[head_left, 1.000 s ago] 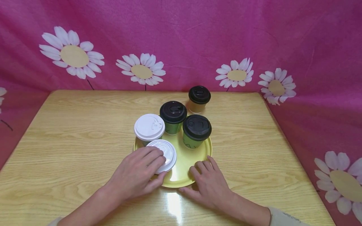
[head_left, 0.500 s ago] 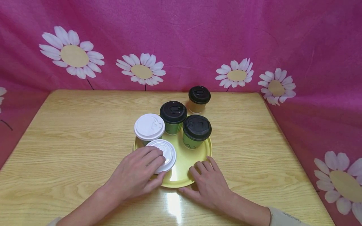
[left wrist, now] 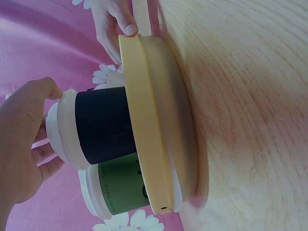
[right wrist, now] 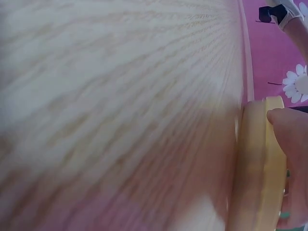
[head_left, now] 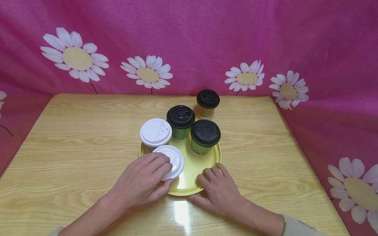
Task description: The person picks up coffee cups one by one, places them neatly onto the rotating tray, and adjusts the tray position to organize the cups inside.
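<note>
A round yellow tray (head_left: 189, 170) holds several lidded paper coffee cups. At its near left stands a dark cup (left wrist: 103, 126) with a white lid (head_left: 176, 161). My left hand (head_left: 144, 180) grips that lid from above, with the thumb at its near edge and the fingers curled over its far side. On the tray's near right side my right hand (head_left: 220, 193) holds the rim, its thumb against the outer wall and its fingers over the inside. Behind the gripped cup is a green cup (left wrist: 120, 185) with a white lid (head_left: 156, 132).
Two green cups with black lids stand on the tray, one at the back (head_left: 180, 121) and one at the right (head_left: 205, 137). A brown cup (head_left: 206, 109) with a black lid stands on the wooden table (head_left: 88, 137) behind the tray. A pink flowered cloth (head_left: 195, 39) surrounds the table.
</note>
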`<state>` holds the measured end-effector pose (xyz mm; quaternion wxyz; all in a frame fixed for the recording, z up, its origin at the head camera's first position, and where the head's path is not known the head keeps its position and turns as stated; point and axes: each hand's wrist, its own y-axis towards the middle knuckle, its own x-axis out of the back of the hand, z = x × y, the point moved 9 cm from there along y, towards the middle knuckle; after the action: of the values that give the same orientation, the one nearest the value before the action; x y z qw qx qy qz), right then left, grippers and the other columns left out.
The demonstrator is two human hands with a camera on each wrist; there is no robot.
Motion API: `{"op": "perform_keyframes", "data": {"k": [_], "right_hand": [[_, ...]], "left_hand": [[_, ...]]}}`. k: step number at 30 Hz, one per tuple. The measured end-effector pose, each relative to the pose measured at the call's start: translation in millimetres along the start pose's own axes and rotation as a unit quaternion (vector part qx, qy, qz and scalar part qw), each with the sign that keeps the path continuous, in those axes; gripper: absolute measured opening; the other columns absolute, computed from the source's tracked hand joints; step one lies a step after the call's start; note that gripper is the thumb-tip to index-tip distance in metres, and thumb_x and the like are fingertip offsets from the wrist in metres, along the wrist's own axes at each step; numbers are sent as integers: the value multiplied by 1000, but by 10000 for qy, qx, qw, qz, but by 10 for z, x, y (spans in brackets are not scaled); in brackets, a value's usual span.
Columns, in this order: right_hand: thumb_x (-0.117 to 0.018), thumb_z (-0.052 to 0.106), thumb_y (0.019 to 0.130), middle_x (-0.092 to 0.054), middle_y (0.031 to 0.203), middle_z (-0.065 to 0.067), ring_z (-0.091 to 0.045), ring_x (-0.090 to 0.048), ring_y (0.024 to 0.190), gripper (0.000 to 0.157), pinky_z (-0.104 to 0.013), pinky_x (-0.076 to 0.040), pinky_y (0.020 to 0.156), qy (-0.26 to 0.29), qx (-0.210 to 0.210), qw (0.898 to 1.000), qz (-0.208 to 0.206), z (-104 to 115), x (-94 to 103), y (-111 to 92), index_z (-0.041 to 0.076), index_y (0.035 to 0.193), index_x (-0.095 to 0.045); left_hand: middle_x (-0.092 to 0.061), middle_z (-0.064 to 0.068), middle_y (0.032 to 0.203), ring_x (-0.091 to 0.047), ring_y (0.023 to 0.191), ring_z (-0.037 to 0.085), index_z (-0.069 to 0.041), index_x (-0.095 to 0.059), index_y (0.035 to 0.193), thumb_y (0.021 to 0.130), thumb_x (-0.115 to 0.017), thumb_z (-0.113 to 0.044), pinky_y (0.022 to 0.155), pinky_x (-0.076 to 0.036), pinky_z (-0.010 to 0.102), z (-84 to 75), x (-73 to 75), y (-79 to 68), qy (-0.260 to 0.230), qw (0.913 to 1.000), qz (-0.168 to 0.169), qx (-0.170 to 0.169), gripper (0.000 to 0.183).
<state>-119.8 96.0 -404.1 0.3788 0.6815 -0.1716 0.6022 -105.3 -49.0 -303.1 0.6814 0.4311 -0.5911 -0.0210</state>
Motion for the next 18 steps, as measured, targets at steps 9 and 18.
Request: {"op": "perform_keyframes", "data": {"k": [9,18], "right_hand": [[-50,67,78,-45,80,3,-22,-45,77,48,-43,-32,92,80,298,9995,81,-33,-10,8,19,78,-50],[-49,63,82,-48,83,2,-22,-48,83,43,-43,-33,92,280,613,9975,230,-54,-26,12,20,81,-53]], "left_hand": [[-55,3,90,-53,89,20,-6,-57,90,81,-50,-26,87,-44,32,5,-1,1,19,10000,-22,-6,23],[-55,2,90,-53,89,20,-6,-57,90,81,-49,-26,87,-44,32,6,-1,-5,21,10000,-26,3,23]]}}
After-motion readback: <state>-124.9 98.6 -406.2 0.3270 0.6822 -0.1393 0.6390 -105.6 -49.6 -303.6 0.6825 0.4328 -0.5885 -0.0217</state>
